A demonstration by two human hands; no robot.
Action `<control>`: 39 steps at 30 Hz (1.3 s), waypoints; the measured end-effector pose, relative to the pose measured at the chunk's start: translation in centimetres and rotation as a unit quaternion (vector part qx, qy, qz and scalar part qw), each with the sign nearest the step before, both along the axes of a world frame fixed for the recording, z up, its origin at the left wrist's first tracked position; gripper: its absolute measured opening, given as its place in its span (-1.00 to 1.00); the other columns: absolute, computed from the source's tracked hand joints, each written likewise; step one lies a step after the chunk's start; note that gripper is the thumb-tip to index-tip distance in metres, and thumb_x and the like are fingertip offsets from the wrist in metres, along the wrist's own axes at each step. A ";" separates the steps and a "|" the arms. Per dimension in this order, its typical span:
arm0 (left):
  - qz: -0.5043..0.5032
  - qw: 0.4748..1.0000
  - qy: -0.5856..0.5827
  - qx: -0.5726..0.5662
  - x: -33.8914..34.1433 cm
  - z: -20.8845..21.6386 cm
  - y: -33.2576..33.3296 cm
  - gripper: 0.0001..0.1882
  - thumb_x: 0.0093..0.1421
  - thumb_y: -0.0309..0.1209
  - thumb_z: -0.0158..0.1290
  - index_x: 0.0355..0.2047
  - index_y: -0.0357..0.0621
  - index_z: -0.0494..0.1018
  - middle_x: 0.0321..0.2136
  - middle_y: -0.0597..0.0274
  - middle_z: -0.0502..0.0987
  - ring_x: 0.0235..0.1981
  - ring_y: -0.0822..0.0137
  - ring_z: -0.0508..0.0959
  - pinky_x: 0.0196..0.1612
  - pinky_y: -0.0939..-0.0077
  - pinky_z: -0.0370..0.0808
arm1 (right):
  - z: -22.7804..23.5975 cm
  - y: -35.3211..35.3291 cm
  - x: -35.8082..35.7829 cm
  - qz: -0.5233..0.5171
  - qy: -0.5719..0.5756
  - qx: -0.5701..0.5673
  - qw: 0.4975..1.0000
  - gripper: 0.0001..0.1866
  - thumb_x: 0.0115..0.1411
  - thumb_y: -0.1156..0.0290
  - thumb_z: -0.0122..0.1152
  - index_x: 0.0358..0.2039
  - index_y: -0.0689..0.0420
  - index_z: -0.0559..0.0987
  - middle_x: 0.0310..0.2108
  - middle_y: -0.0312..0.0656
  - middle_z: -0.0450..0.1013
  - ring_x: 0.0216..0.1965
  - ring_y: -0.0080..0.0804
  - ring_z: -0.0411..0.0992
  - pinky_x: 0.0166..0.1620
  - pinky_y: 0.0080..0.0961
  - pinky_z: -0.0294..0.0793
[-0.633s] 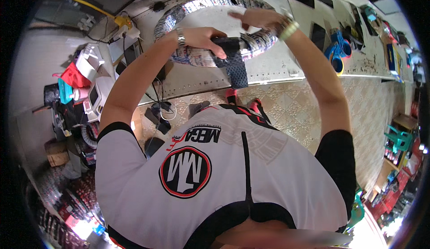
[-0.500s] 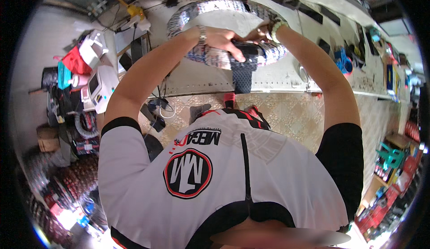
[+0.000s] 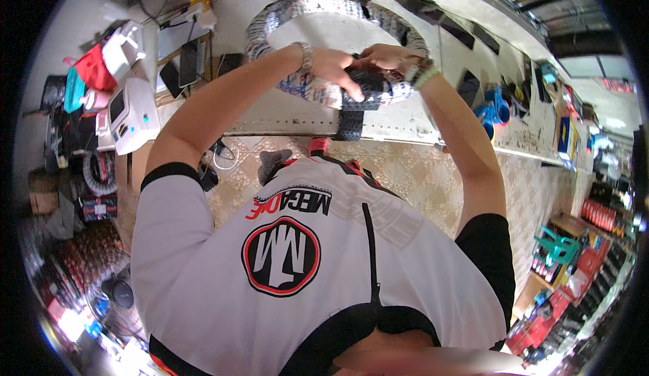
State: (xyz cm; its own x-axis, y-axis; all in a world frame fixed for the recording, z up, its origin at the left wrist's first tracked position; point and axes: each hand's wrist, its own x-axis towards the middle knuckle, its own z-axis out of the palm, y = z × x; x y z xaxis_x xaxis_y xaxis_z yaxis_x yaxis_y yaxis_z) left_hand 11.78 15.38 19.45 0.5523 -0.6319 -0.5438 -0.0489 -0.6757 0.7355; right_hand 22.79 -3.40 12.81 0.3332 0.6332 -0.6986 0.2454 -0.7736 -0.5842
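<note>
- Large round ring of glossy, white-and-multicoloured wrapping: lies on the pale flat counter with small holes.
- Black, flat, dimpled strip: lapped over the ring's near side, one end hanging outward.
- Bare left hand: clasped over the strip at the ring's near side, thumb on top.
- Bare right hand: close against the left at the ring's near side; fingers partly hidden, firmness of hold cannot be told.
- Handling, judged: ring bulky, firm with slight give, wrapping probably slick; hold around its tube. Strip probably light, pliant, hardly fragile; dimples should give purchase at the ring's near side.
</note>
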 end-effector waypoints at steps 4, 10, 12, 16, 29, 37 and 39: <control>-0.027 0.996 -0.080 0.023 -2.0 -1.7 -1.3 -0.29 0.09 0.16 0.20 -0.06 -0.27 0.45 -0.27 -0.04 0.60 -0.21 0.17 0.59 -0.12 0.35 0.48 | -5.0 -0.2 -1.3 -0.055 0.189 0.279 0.940 -0.41 0.14 -0.06 0.27 -0.04 0.20 0.62 -0.36 -0.23 0.58 -0.46 -0.50 0.46 -0.42 -0.56 0.47; 0.013 0.995 -0.095 0.004 -3.3 -2.7 -0.9 -0.28 0.07 0.19 0.20 -0.08 -0.26 0.47 -0.26 0.01 0.61 -0.21 0.20 0.58 -0.09 0.33 0.47 | -0.6 1.4 -4.4 -0.232 -0.082 0.081 0.966 0.11 0.13 -0.33 0.15 0.24 0.50 0.11 -0.18 0.15 0.53 -0.16 -0.14 0.55 -0.12 -0.35 0.59; 0.039 0.996 -0.083 0.010 -3.1 -1.9 -0.3 -0.29 0.06 0.18 0.22 -0.09 -0.24 0.48 -0.25 0.07 0.62 -0.20 0.23 0.56 -0.06 0.36 0.45 | 3.1 -0.2 -6.3 -0.218 -0.129 0.193 0.948 0.05 0.20 -0.26 0.12 0.30 0.41 0.01 0.03 0.35 0.41 0.08 -0.03 0.44 0.15 -0.22 0.37; 0.055 0.997 -0.058 -0.024 -1.2 0.5 0.6 -0.19 0.07 0.25 0.15 0.01 -0.27 0.49 -0.19 0.08 0.61 -0.17 0.27 0.54 -0.03 0.42 0.43 | 7.0 -2.3 -11.1 -0.071 -0.393 0.247 0.883 -0.27 0.15 -0.14 0.26 0.03 0.29 0.48 -0.02 0.12 0.49 -0.02 0.00 0.50 0.04 -0.24 0.44; -0.019 0.993 -0.096 0.072 4.6 2.6 -0.2 0.00 -0.04 0.35 0.19 0.13 -0.29 0.39 0.01 0.02 0.52 0.03 0.21 0.50 0.11 0.36 0.42 | 9.4 -4.9 -6.6 -0.130 -0.234 0.256 0.929 -0.30 0.00 -0.13 0.43 -0.13 0.30 0.61 -0.40 -0.14 0.58 -0.41 -0.44 0.51 -0.28 -0.46 0.49; -0.077 0.992 -0.075 0.060 3.6 3.1 -0.7 -0.12 -0.11 0.16 0.37 0.05 -0.23 0.42 -0.12 0.09 0.59 -0.10 0.24 0.57 -0.01 0.42 0.48 | 9.0 -5.2 -6.1 -0.104 -0.150 0.251 0.950 -0.32 0.00 -0.09 0.44 -0.13 0.32 0.61 -0.45 -0.22 0.55 -0.48 -0.56 0.46 -0.39 -0.58 0.45; -0.076 0.995 -0.060 0.037 3.1 2.8 -0.7 -0.17 -0.15 0.04 0.42 0.01 -0.24 0.43 -0.16 0.11 0.60 -0.16 0.24 0.58 -0.05 0.41 0.48 | 9.1 -5.0 -5.5 -0.055 -0.133 0.210 0.967 -0.36 0.08 -0.04 0.39 -0.08 0.32 0.59 -0.34 -0.18 0.58 -0.35 -0.51 0.48 -0.26 -0.54 0.47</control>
